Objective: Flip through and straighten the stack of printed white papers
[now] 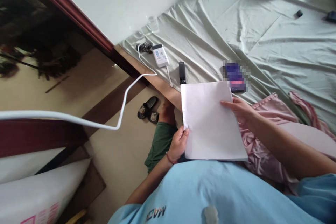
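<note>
I hold a white sheet of paper (210, 119) over my lap at the edge of a bed. My left hand (179, 143) grips its left edge, fingers curled round it. My right hand (240, 110) holds the right edge, thumb on top of the sheet. A black stapler (182, 72) lies on the bed just beyond the paper's top left corner. A phone (236, 77) with a lit screen lies beyond its top right corner.
A white power bank (160, 55) with a white cable (123, 101) lies near the bed's corner by the wall. Pink cloth (265, 136) is bunched under my right arm. Black sandals (148, 108) sit on the floor below. The pale green sheet (275, 42) stretches away, small dark items at its far end.
</note>
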A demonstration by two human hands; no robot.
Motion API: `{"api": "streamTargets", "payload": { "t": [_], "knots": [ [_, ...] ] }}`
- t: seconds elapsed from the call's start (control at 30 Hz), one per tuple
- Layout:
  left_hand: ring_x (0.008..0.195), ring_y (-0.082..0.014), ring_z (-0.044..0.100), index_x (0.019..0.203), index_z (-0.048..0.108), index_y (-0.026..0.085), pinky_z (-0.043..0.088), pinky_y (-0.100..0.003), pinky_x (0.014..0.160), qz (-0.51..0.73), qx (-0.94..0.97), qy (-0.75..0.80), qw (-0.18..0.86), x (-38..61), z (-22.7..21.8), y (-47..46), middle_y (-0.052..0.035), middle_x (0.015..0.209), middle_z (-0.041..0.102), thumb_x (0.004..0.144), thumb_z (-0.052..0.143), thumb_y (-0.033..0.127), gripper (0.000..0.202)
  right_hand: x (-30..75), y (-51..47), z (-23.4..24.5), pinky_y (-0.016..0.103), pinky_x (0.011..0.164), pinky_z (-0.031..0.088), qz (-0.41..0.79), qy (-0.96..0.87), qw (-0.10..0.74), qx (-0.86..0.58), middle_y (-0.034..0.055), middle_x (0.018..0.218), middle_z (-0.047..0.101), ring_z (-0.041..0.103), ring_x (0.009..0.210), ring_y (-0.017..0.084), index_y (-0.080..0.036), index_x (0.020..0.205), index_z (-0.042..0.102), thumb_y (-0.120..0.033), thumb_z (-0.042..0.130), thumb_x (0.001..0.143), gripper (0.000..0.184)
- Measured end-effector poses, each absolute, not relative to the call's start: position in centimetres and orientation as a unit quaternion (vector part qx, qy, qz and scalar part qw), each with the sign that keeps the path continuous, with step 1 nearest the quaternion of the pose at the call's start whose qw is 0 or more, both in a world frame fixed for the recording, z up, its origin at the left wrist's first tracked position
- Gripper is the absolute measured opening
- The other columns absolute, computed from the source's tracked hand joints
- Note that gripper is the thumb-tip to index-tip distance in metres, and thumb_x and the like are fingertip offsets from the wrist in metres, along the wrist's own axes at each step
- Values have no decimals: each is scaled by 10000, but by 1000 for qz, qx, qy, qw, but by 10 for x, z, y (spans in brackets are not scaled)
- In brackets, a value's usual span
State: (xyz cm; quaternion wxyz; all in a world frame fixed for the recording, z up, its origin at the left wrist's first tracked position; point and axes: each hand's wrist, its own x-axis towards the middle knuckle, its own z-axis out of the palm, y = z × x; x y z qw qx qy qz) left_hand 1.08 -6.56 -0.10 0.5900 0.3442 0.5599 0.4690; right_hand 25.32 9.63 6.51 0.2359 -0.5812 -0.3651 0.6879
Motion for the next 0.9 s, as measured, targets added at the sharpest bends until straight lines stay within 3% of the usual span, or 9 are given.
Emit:
{"api": "streamTargets", "payload": {
  "t": [0.13, 0.23, 0.37, 0.47, 0.57, 0.73, 0.9],
  "knots": [
    [964, -197, 660, 1138, 646, 181, 522, -295, 854, 501, 334, 587, 541, -7, 8, -44, -76, 1112, 720, 947, 614, 557, 423, 246, 103, 63, 406, 692, 629, 684, -393, 241, -566, 95, 857, 772, 739, 748, 258, -192, 938, 696, -392, 774, 753, 283],
    [1052, -228, 673, 1209, 613, 185, 530, -327, 916, 573, 298, 555, 524, -19, 23, -16, -98, 1192, 705, 906, 674, 554, 481, 238, 102, 62, 384, 640, 619, 712, -378, 243, -540, 89, 816, 760, 723, 681, 242, -181, 922, 698, -383, 791, 734, 291],
    [1016, -273, 709, 1264, 626, 163, 554, -410, 929, 575, 241, 528, 576, -22, 38, 19, -129, 1196, 714, 800, 806, 475, 587, 232, 107, 59, 341, 610, 605, 763, -365, 228, -482, 65, 808, 753, 705, 640, 210, -176, 947, 692, -390, 844, 673, 379],
    [911, -271, 729, 1196, 684, 136, 576, -422, 873, 563, 199, 538, 595, -18, 38, 34, -118, 1092, 747, 660, 907, 362, 623, 235, 122, 54, 319, 631, 605, 783, -384, 216, -440, 74, 858, 767, 713, 674, 203, -173, 1008, 707, -391, 894, 640, 467],
    [852, -252, 728, 1031, 747, 110, 583, -384, 833, 551, 195, 560, 587, -12, 35, 42, -111, 994, 764, 595, 937, 335, 526, 242, 137, 44, 296, 642, 602, 783, -400, 233, -414, 84, 893, 774, 722, 706, 197, -165, 1004, 728, -426, 900, 673, 455],
    [802, -245, 729, 959, 772, 124, 602, -362, 768, 543, 198, 569, 586, -9, 37, 49, -102, 915, 766, 618, 921, 393, 459, 247, 141, 27, 312, 688, 618, 785, -418, 240, -389, 87, 927, 783, 740, 762, 208, -176, 985, 738, -459, 876, 726, 408],
    [847, -278, 742, 968, 754, 119, 616, -405, 803, 533, 189, 591, 576, -2, 34, 58, -119, 974, 767, 654, 898, 451, 479, 244, 138, 29, 255, 509, 542, 751, -399, 298, -434, 65, 766, 741, 674, 585, 167, -175, 879, 715, -591, 802, 769, 439]
  ]
}}
